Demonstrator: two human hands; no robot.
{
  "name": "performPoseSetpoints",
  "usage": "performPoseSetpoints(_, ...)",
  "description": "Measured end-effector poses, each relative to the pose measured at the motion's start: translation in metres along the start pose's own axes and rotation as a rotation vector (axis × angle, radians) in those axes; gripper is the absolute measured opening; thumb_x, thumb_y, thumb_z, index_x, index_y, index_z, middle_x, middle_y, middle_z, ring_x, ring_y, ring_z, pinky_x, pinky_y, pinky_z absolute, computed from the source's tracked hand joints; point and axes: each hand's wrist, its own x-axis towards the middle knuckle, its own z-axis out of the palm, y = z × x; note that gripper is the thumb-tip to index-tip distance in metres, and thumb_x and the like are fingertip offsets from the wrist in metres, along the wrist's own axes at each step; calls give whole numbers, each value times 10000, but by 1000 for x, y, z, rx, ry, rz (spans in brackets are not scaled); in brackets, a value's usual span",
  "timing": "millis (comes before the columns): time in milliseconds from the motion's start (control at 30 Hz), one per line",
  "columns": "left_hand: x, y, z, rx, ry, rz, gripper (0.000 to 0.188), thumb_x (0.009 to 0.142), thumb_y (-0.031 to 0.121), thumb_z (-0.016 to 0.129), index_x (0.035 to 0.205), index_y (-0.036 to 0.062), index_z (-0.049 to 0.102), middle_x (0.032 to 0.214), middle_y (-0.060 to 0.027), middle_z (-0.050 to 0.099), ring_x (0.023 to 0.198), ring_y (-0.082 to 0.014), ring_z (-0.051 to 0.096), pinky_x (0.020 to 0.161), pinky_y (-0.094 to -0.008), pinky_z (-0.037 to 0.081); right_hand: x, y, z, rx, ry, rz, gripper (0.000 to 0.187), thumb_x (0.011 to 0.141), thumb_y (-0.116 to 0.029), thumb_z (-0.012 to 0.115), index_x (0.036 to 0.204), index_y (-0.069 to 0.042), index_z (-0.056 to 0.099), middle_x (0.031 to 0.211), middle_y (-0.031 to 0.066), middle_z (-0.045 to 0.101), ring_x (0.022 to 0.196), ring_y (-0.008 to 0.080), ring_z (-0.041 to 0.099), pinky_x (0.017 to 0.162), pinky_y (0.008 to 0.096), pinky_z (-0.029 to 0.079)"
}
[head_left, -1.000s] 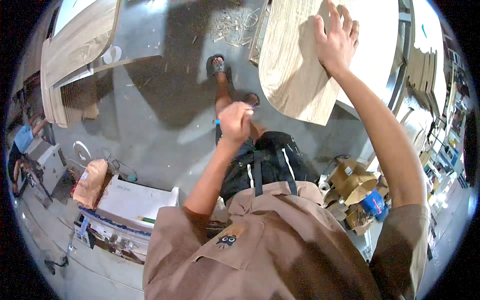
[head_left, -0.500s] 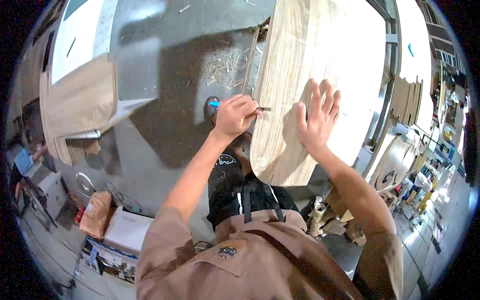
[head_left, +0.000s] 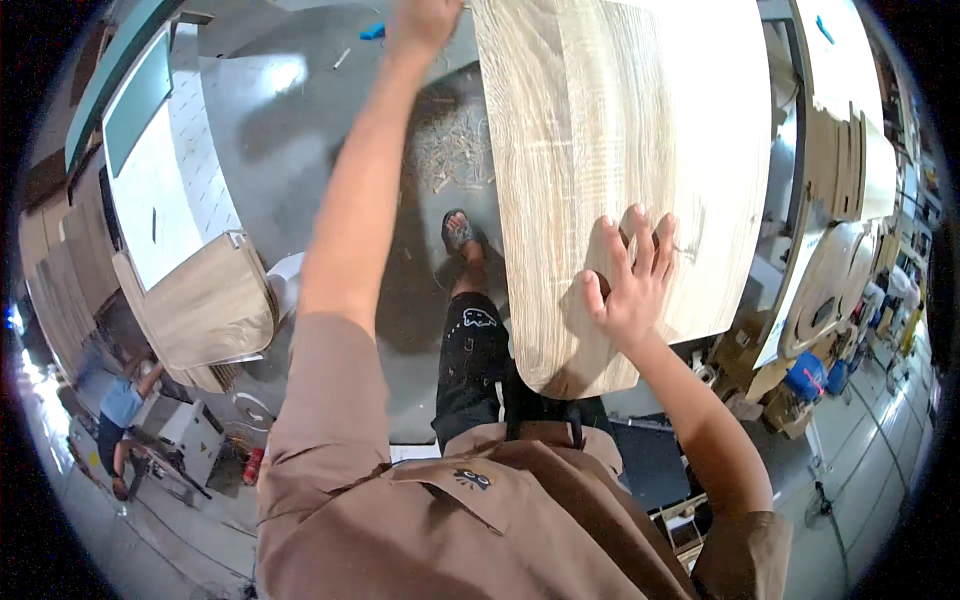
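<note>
A wood-grain board (head_left: 560, 230) with a rounded near end lies in front of me. At its far left edge is my left hand (head_left: 425, 22), closed and partly cut off by the top of the view. The blue handle (head_left: 373, 32) of a slim tool juts out on the left of that hand; the tool's other end is hidden. My right hand (head_left: 636, 300) lies flat on the near part of the board, fingers spread, holding nothing.
Thin shavings (head_left: 455, 155) litter the floor left of the board. Further left stands another stack of wood-grain boards (head_left: 205, 305), and beyond it a person (head_left: 122, 410) in blue. More boards (head_left: 830, 165) and a round-cornered panel (head_left: 825, 285) are at right.
My left hand has moved far along the board's left edge, away from me, with the blue-handled tool. My right hand stays flat on the board. I have stepped, and the view has shifted.
</note>
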Motion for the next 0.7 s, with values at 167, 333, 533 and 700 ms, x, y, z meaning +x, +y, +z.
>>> performPoseSetpoints(167,-5,-12,0,-331,109,-34,308,1175,265,554,1339,89,747,1029,-151,792,921,-285,749,818,-438,567,-1,3,3,43,41,18,681,977,-462,663,1633,-285,609,1803,87,391,1680,508,233,1293,677,263)
performPoseSetpoints(333,-58,34,-9,-282,98,128,323,1156,210,568,1382,45,728,1071,-166,793,960,-335,749,876,-447,581,-6,8,1,66,6,41,722,938,-459,733,1633,-309,604,1817,67,362,1703,485,167,1298,679,246)
performPoseSetpoints(533,-190,80,-42,-171,-53,296,614,810,-106,497,1284,105,824,1211,-159,798,1197,-362,716,1083,-444,554,-3,6,-2,139,-24,-37,787,967,-620,725,1673,-319,548,1823,74,347,1713,408,186,1368,619,161)
performPoseSetpoints(700,-361,172,-63,-44,-145,136,604,883,-85,571,1381,158,811,1112,-130,751,1055,-383,672,1025,-472,531,-7,5,-2,121,-15,-183,793,975,-667,716,1669,-324,546,1819,97,351,1695,329,276,1387,561,159)
